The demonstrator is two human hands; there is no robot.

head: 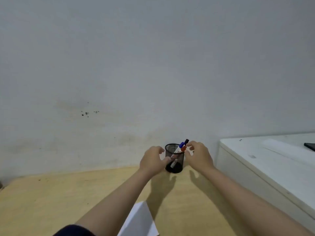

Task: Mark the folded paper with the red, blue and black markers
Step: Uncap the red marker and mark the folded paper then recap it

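A black mesh pen cup (175, 163) stands at the far edge of the wooden table, against the wall. Three markers lean in it: caps in red (183, 148), blue (181, 144) and black (186, 141) stick out on its right side. My left hand (153, 160) curls around the cup's left side, thumb touching the mesh. My right hand (199, 156) hovers at the marker caps with fingers spread, holding nothing that I can see. The folded white paper (141, 220) lies near the front of the table, partly under my left forearm.
A white cabinet or counter (265, 160) rises to the right of the table, with a dark flat object (310, 146) at its far right edge. A grey wall stands directly behind the cup. The wooden table (51, 201) extends to the left.
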